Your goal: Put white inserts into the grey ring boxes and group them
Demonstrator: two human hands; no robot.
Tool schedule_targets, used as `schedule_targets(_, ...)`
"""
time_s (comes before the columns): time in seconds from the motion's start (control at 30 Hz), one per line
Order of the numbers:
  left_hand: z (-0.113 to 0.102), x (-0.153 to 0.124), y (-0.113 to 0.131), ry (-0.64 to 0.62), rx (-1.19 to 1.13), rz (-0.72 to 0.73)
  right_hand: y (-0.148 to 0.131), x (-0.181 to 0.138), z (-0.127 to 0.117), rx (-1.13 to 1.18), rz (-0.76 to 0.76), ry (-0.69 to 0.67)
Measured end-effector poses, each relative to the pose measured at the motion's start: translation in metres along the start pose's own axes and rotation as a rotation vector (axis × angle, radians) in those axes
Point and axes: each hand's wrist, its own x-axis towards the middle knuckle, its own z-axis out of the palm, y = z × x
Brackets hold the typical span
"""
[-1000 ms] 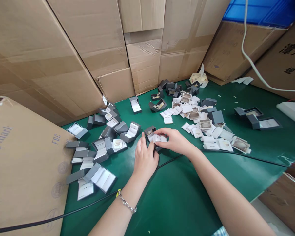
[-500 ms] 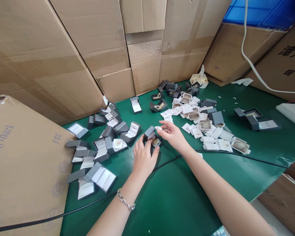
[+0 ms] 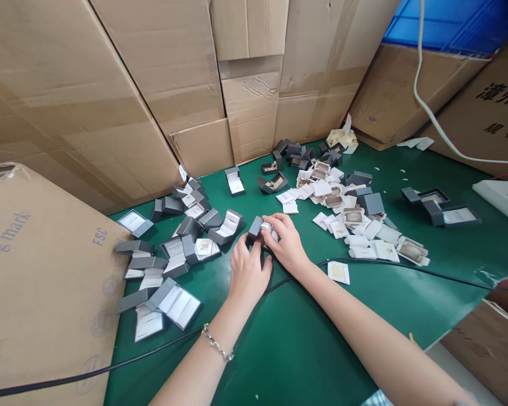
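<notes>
My left hand [image 3: 249, 268] grips a small dark grey jewelry box [image 3: 255, 226], which stands open on the green table. Its fingers wrap the near side of the box, and a bracelet circles the wrist. Bent over the same box, my right hand [image 3: 285, 242] has its fingertips closed on a white insert [image 3: 266, 226] at the lid's inner side. The fingers cover most of the box's inside. On the left lie several open grey boxes with white linings [image 3: 180, 304]. A heap of white inserts [image 3: 322, 187] lies beyond my right hand.
Cardboard cartons [image 3: 254, 107] wall the back, and another carton [image 3: 46, 270] stands at the left. A black cable [image 3: 161, 345] crosses the table beneath my arms. A white card [image 3: 338, 272] lies beside my right forearm. Two open boxes [image 3: 452, 213] sit at the right.
My right hand has moved left and down onto the box, bringing the white insert against the lid. The card beside my right forearm has come into full view. My left hand stays on the box.
</notes>
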Motion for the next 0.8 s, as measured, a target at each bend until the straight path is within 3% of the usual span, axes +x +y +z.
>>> schedule_targets(0.53,0.0004,0.0005,0.0004,0.001,-0.007,-0.045,0.0062,-0.0013,0.0057,-0.021,-0.085,-0.068)
schedule_targets(0.8,-0.0054,0.0054,0.0007,0.002,-0.15,-0.13,0.0085,0.0017,0.0091,-0.077,-0.094,-0.121)
